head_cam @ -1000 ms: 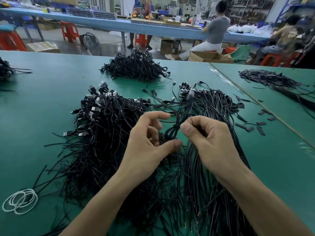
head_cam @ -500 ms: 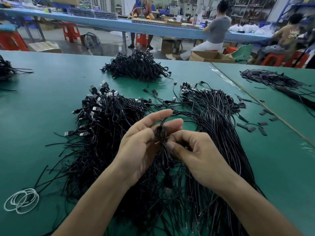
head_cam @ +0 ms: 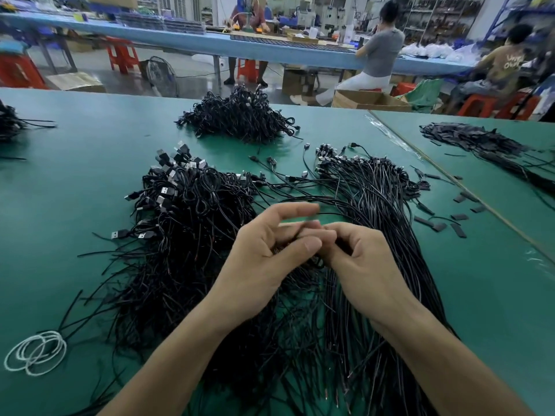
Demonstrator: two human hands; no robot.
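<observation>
A thin black cable [head_cam: 313,263] sits folded up small between the two hands, and most of it is hidden. What shows is a short dark loop, several strands thick, bulging out under the thumb of the left hand [head_cam: 264,259], and a sliver of black among the curled fingers of the right hand [head_cam: 363,265]. Both hands pinch it where they meet, so the little bundle is lifted off the green table [head_cam: 75,175]. It hangs above the gap between the tangled heap of USB cables [head_cam: 192,205] and the straighter sheaf of cables [head_cam: 375,199]. Its plug and ends cannot be made out.
</observation>
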